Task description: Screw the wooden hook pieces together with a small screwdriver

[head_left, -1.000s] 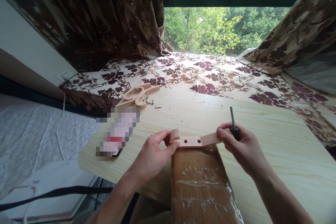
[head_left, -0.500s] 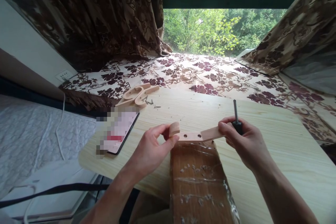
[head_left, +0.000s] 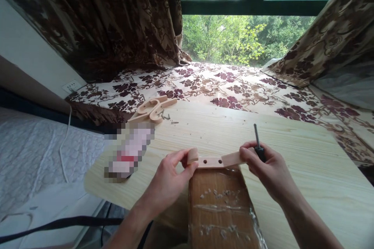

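A pale wooden hook with two dark screw holes lies across the far end of a brown wooden board wrapped in clear plastic film. My left hand is closed, pinching the hook's curled end between thumb and fingers. At the other, longer end, my right hand grips the hook with thumb and forefinger. A screwdriver is also held in that right hand, black handle in the palm and metal shaft pointing up. Most of its handle is hidden by the fingers.
More wooden hooks lie at the table's far left, with several loose screws beside them. A blurred-out phone rests nearer on the pale table. Patterned cloth covers the ledge beyond, under the window.
The whole scene sits a little lower in the view. Both hands keep their hold on the hook, and the screwdriver's shaft leans slightly more to the left.
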`<action>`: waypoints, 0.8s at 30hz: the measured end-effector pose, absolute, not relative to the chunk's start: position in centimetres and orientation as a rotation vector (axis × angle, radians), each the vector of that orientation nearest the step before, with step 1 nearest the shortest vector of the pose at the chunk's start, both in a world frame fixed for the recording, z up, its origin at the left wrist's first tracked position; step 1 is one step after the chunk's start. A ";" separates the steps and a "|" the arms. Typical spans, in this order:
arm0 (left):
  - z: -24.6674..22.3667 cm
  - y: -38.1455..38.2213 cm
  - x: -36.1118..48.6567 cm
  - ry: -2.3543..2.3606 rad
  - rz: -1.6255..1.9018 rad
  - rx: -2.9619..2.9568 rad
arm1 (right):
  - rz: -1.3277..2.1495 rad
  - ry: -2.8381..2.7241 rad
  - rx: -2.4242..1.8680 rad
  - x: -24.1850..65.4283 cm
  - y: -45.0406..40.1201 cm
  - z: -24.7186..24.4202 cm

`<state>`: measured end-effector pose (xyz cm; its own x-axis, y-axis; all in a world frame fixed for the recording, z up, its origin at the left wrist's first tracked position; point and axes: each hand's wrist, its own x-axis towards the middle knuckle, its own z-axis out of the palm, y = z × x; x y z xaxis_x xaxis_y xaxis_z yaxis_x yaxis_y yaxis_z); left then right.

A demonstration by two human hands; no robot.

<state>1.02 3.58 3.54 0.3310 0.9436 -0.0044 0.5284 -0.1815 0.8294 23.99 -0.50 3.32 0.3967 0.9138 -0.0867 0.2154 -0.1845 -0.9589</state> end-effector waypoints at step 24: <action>0.3 2.8 1.2 1.041 0.999 1.844 | 0.626 -0.957 -1.727 21.8 -0.9 2.4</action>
